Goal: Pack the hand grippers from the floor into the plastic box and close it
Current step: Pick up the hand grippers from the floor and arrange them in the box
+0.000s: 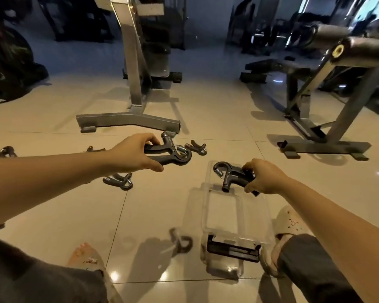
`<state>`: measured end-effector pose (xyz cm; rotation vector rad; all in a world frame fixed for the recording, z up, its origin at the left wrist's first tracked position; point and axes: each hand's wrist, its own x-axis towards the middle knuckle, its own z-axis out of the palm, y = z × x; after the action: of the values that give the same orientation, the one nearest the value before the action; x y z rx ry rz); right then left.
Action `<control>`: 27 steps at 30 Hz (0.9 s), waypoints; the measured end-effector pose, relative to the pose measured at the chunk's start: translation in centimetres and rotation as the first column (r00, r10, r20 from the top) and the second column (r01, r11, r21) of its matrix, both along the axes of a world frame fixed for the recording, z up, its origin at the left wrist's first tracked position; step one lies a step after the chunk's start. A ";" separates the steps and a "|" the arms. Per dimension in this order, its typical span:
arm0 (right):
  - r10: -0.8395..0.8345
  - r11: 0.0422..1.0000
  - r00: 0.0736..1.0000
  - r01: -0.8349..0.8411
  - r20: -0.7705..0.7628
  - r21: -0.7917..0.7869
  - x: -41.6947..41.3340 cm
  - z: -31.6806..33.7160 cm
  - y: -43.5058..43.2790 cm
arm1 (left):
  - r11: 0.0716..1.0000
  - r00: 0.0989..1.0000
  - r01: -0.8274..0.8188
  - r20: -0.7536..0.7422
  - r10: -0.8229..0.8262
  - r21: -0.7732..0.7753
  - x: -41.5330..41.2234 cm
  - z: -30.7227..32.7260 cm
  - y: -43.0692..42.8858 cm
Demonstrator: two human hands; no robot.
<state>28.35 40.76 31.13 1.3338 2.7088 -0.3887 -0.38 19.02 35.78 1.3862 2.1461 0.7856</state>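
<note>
My left hand grips a black hand gripper by its handles, held above the floor. My right hand holds a second black hand gripper over the far end of the clear plastic box, which stands open on the tiles with a black latch at its near end. Other hand grippers lie on the floor: one beyond my left hand, one under my left wrist, one blurred beside the box, and two at the far left.
A steel machine base stands just behind the grippers. A bench frame is at the right. Weight plates sit at the far left. My slippered feet flank the box on the tiled floor.
</note>
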 end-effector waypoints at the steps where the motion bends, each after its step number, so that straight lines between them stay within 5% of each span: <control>1: -0.015 1.000 1.000 0.015 0.004 -0.013 0.3 -1.4 0.8 | 1.000 1.000 0.014 0.007 -0.013 -0.014 -0.2 -1.0 1.2; 16: -0.015 0.989 0.992 0.034 0.125 -0.145 -2.8 -21.2 10.2 | 0.983 0.987 0.158 0.007 -0.158 -0.092 0.3 -14.7 12.2; 27: -0.042 0.990 0.998 0.047 0.041 -0.135 -4.7 -30.5 12.9 | 0.986 0.981 0.150 0.133 -0.139 -0.074 -2.2 -18.3 16.7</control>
<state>23.65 53.69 0.68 1.3527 2.5742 -0.5362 -2.63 35.70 17.47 1.3924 1.9353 0.6999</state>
